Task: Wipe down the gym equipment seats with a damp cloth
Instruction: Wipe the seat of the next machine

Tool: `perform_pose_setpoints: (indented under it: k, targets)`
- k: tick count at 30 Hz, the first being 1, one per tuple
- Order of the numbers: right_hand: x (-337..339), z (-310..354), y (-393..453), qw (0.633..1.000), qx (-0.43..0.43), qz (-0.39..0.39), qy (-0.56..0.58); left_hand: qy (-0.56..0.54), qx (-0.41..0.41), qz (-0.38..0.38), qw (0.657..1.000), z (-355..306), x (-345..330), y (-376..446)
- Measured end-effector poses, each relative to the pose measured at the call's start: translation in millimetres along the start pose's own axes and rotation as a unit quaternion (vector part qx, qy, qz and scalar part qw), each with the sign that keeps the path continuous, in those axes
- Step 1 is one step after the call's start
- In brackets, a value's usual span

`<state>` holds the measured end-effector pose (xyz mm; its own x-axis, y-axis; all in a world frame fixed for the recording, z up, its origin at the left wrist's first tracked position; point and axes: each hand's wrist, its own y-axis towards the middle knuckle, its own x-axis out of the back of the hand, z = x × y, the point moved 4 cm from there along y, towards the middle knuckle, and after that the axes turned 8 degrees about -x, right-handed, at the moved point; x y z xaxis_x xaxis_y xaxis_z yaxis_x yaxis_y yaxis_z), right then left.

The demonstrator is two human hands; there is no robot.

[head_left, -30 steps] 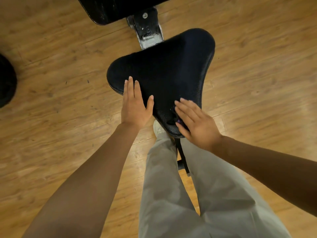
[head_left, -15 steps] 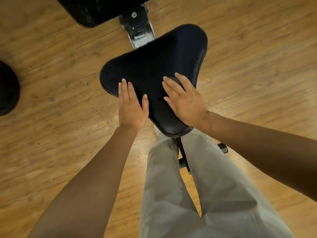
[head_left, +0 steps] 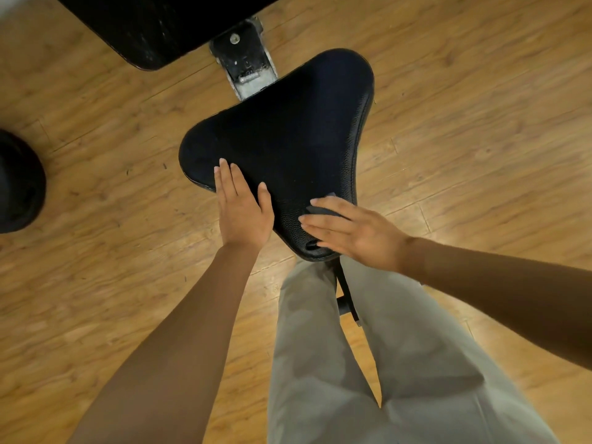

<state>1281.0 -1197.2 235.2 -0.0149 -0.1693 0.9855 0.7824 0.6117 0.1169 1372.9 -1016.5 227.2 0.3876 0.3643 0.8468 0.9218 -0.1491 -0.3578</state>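
- Cloth [head_left: 322, 209]: dark, mostly hidden under right hand [head_left: 352, 232], only a corner showing past the fingers, at the narrow near end of the seat [head_left: 288, 136].
- Right grip: fingers straight, flat, pressing cloth down.
- Left hand [head_left: 242, 208]: flat on seat's left edge, fingers straight, holding nothing.
- Seat post hidden behind grey trousers [head_left: 368, 363].
- Black pad [head_left: 153, 24] cut off at top; dark round object [head_left: 19, 184] cut off at left, unclear.
- Wooden floor [head_left: 480, 123] beneath.
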Motion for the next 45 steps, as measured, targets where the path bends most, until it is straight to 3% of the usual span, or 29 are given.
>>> perform_pose_setpoints:
  k: [6, 11, 14, 16, 20, 23, 28, 35, 40, 45]
  targets:
    - [-3, -88, 48, 0.959, -0.243, -0.070, 0.130, -0.004, 0.015, -0.001, 1.000, -2, -3, -1]
    - [-10, -76, 35, 0.907, -0.341, -0.080, 0.236, 0.016, 0.010, 0.012, 1.000, -3, -1, -1]
    - [-2, -39, 8, 0.893, -0.332, -0.067, 0.296, 0.021, -0.004, 0.015, 1.000, -5, -2, -3]
    - [5, -12, -16, 0.916, -0.273, -0.036, 0.292, 0.022, -0.005, 0.016, 1.000, -5, -3, -3]
    - [3, 10, -42, 0.980, -0.139, 0.002, 0.143, 0.033, -0.005, 0.021, 0.999, -4, -2, -3]
    - [2, 5, -36, 0.998, -0.054, 0.000, 0.036, 0.040, -0.005, 0.030, 0.999, -4, -1, -3]
    - [-8, 7, -10, 0.989, -0.140, 0.028, 0.044, 0.052, -0.010, 0.038, 0.998, -6, 1, -3]
    - [-21, -13, 86, 0.963, -0.248, 0.087, -0.056, 0.114, -0.111, 0.053, 0.986, 19, 15, 0]
    - [-9, 2, 79, 0.927, -0.362, 0.089, -0.049, 0.111, -0.172, 0.071, 0.976, 38, 20, 5]
    - [0, 57, 54, 0.921, -0.382, 0.072, -0.031, 0.121, -0.225, 0.094, 0.962, 45, 26, 7]
